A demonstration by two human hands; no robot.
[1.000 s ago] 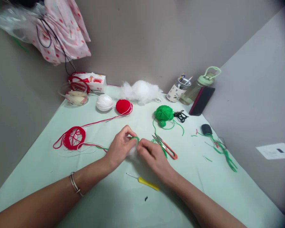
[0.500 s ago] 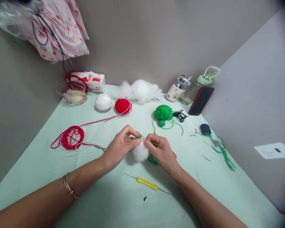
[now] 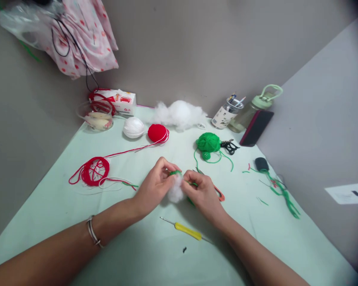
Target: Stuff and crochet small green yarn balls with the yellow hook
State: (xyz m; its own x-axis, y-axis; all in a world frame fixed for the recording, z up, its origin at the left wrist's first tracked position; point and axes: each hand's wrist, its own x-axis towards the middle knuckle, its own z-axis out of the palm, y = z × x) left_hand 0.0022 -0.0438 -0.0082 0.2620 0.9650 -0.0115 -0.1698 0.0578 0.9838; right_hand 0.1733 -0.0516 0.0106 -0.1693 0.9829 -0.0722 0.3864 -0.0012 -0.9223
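My left hand (image 3: pixel 155 186) and my right hand (image 3: pixel 203 192) meet at the middle of the table, fingers pinched on a small green crocheted piece (image 3: pixel 176 173) with a tuft of white stuffing (image 3: pixel 176 192) between them. The left fingers grip the green piece's top edge; the right fingers press on the stuffing and the green yarn. A yellow-handled crochet hook (image 3: pixel 187 231) lies just in front of my hands. Orange thread snips (image 3: pixel 219 193) lie partly hidden behind my right hand.
On the pale green table (image 3: pixel 62 222): red yarn tangle (image 3: pixel 92 172), white ball (image 3: pixel 133 127), red ball (image 3: pixel 157 132), pile of stuffing (image 3: pixel 179 113), green ball (image 3: pixel 208 142), black scissors (image 3: pixel 230 146), pen cup (image 3: pixel 226 114), bottle (image 3: pixel 250 109), phone (image 3: pixel 256 127), green scraps (image 3: pixel 282 192).
My right hand moved left from the snips to meet the left hand. White stuffing has come into sight between the fingers and is now pressed closer to the green piece.
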